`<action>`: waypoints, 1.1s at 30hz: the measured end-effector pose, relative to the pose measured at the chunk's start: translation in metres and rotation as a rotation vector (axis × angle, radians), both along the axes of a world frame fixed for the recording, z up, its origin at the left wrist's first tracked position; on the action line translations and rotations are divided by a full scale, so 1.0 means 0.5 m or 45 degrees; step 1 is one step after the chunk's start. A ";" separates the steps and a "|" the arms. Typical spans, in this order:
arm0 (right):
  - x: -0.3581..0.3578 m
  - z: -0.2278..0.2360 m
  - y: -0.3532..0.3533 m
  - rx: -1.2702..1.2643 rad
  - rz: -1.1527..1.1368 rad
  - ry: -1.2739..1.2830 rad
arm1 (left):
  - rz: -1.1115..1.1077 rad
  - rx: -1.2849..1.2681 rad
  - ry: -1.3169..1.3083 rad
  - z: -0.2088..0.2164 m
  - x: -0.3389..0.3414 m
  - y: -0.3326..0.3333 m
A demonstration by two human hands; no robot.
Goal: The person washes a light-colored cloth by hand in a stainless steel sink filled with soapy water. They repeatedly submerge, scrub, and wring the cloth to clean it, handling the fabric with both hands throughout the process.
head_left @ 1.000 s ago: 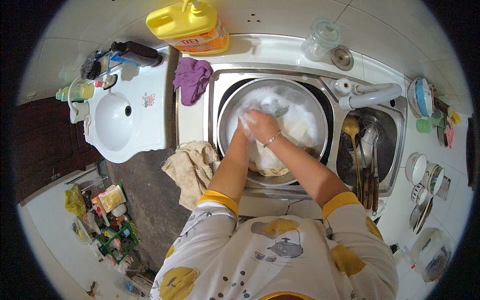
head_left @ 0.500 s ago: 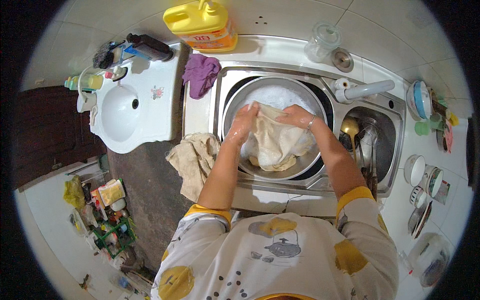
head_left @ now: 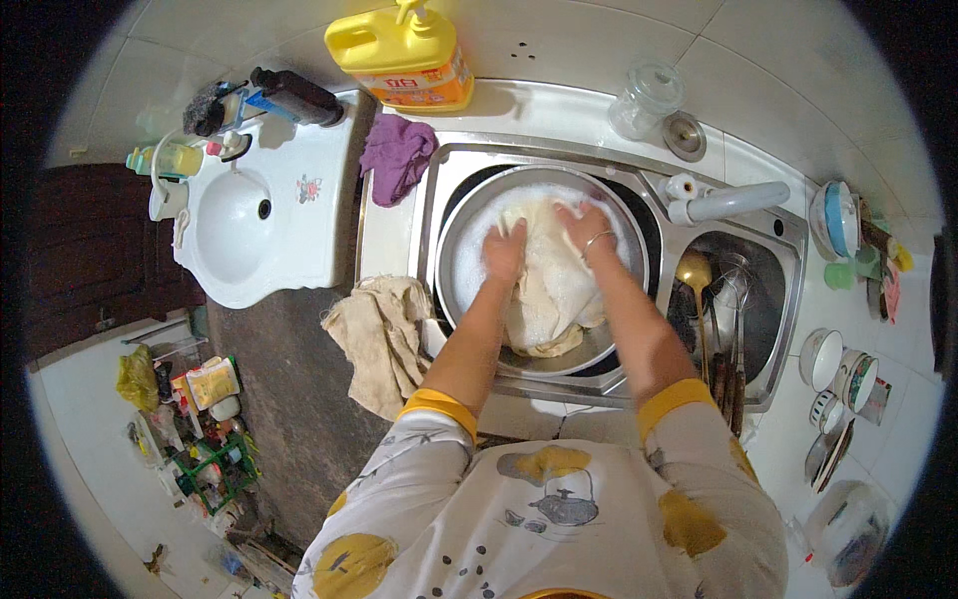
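Observation:
A round metal basin [head_left: 591, 351] sits in the left sink bowl, holding white suds [head_left: 469, 262] and a wet cream-coloured cloth [head_left: 547, 285]. My left hand [head_left: 505, 250] grips the cloth's left edge, its fingers partly sunk in folds and foam. On the far right side of the cloth is my right hand [head_left: 591, 230], closed on the fabric, with a thin bracelet at the wrist. Between the two hands the cloth spreads down toward the near side of the basin. Some fingertips are hidden by cloth and suds.
A beige cloth [head_left: 377, 344] drapes over the counter edge beside my left forearm. Behind stand a purple cloth [head_left: 399, 158], a yellow jug [head_left: 404, 60] and a glass jar [head_left: 647, 100]. The right sink bowl holds a ladle [head_left: 694, 270] and other utensils under a grey faucet pipe [head_left: 738, 202].
Both hands have lowered the cloth into the suds and moved slightly apart. The cloth, stretched up between them before, now lies lower in the basin. The view has shifted slightly.

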State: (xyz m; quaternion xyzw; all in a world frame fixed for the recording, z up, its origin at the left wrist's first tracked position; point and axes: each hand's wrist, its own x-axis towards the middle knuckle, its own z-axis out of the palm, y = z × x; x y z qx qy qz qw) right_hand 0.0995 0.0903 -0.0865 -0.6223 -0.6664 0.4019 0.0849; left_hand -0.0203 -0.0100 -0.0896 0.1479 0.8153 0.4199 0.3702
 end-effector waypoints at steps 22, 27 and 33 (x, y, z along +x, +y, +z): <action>-0.086 0.111 -0.085 0.364 0.545 -0.028 | 0.126 0.092 -0.855 0.042 0.014 0.031; -0.103 0.084 -0.116 0.616 0.670 0.009 | 0.344 0.449 -1.335 0.113 0.021 0.008; -0.056 -0.035 -0.017 0.105 -0.234 0.343 | 0.596 0.636 -1.429 0.088 -0.029 0.023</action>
